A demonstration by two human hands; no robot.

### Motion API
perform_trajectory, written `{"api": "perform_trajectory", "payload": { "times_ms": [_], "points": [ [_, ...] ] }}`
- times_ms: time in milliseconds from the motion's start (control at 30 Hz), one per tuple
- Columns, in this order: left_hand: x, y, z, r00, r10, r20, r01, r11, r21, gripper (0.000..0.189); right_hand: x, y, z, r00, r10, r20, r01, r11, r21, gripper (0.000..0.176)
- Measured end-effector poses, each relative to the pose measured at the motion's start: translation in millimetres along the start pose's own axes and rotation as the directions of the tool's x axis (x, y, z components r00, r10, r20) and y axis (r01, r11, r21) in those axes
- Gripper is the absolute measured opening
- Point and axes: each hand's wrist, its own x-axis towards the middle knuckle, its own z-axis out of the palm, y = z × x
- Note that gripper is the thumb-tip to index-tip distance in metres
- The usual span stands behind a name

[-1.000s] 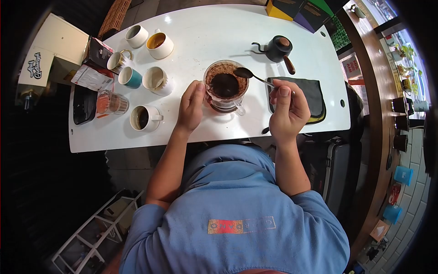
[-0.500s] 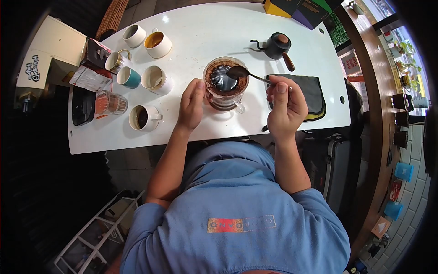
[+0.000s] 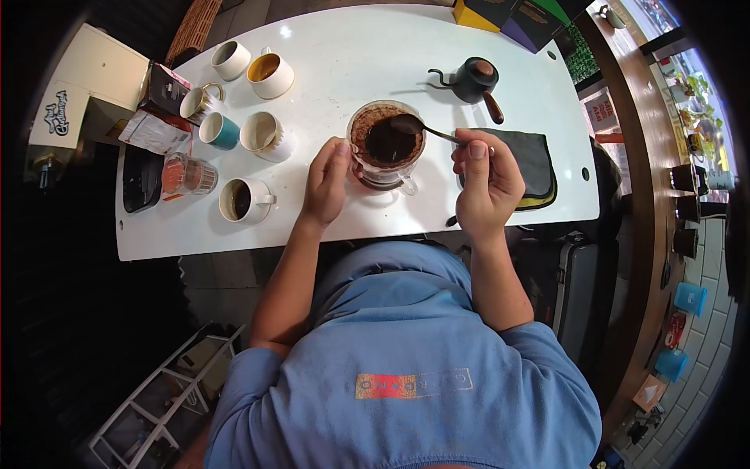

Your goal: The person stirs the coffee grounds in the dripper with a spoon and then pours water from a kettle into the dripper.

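Observation:
At the table's near middle stands a clear coffee dripper (image 3: 356, 148) on a glass server (image 3: 408, 186) with a handle. Wet brown coffee grounds (image 3: 369, 129) line its inside wall around a dark pool in the centre. My left hand (image 3: 330, 178) is closed on the dripper's left side, thumb up near the rim, its other fingers partly hidden. Pinched between thumb and fingers of my right hand (image 3: 486, 184) is the handle of a dark metal spoon (image 3: 406, 124). The spoon's bowl hangs over the right part of the dripper's opening, overlapping the grounds in this view.
A black gooseneck kettle (image 3: 474, 80) stands at the back right, behind a folded dark cloth (image 3: 525, 164). Several cups stand left, including a white mug (image 3: 238, 202) with dark liquid nearest me. Beyond them are a ribbed glass (image 3: 187, 173) and a silvery bag (image 3: 156, 134).
The liquid in the dripper has lost its bright white reflection and looks darker, with more brown grounds showing. Both hands and the spoon stay almost in place.

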Motion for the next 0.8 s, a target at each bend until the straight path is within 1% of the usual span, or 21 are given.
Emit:
{"api": "perform_trajectory", "payload": {
  "times_ms": [67,133,167,267,367,433,533,700,800],
  "points": [
    [0,-2,-3,1.000,0.001,-0.005,-0.001,1.000,0.001,0.030,0,-1,-1,1.000,0.003,0.002,-0.003,1.000,-0.004,0.014],
    [2,-7,-7,1.000,-0.015,-0.024,0.014,0.998,-0.055,0.030,0,-1,-1,1.000,0.017,0.005,-0.017,1.000,0.001,0.014],
    [3,-9,-6,1.000,-0.016,-0.024,0.015,0.998,-0.054,0.030,0,-1,-1,1.000,0.017,0.004,-0.017,1.000,0.001,0.014],
    [3,-11,1,1.000,0.019,-0.002,-0.019,0.994,-0.103,0.029,0,-1,-1,1.000,-0.016,-0.012,0.016,0.999,0.032,0.014],
    [2,-6,2,0.999,0.021,0.026,-0.019,0.998,-0.058,0.027,0,-1,-1,0.998,-0.058,-0.018,0.058,0.998,0.035,0.014],
    [3,-4,-3,1.000,0.003,-0.009,-0.003,1.000,0.005,0.027,0,-1,-2,0.999,-0.051,-0.016,0.052,0.998,0.043,0.014],
    [4,2,0,1.000,0.005,-0.004,-0.006,0.999,-0.046,0.027,-3,1,-4,1.000,-0.029,0.001,0.029,0.999,0.034,0.013],
    [0,-2,4,1.000,0.022,0.017,-0.022,1.000,-0.012,0.027,-7,1,0,1.000,-0.027,0.015,0.027,0.999,0.031,0.013],
    [1,-4,-1,1.000,0.015,-0.004,-0.015,1.000,-0.001,0.027,-9,1,2,1.000,-0.014,0.024,0.013,1.000,0.025,0.012]
  ]
}}
